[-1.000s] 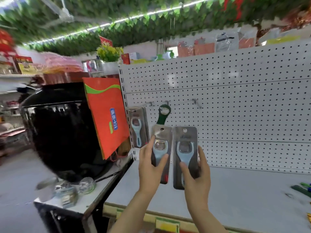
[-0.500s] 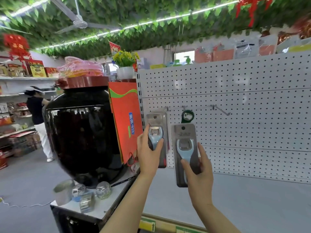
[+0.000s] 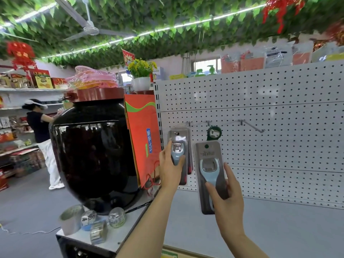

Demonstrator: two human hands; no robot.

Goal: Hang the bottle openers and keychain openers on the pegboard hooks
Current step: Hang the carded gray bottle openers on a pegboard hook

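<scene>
At frame centre, before the white perforated metal pegboard, left hand and right hand each gripped a glossy carded blue bottle opener.

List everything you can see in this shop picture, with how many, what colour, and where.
carded bottle openers: two in hand, plus more cards behind the left one, blue on silver cards, left pack at the leftmost hook, right pack held off the board
green opener: one, hanging on the middle hook
empty hook: one, metal, right of the green opener
pegboard: one, white, behind the shelf
big jar: one, black with a red-brown lid, left on a stand
gift bag: one, orange, between jar and pegboard
small jars: a few, clear or silvery, at the jar's foot
flower pot: one, white, yellow flowers, behind the bag
another person: one, dark top, far left aisle
left hand: grip on the left pack
right hand: grip on the right pack
</scene>
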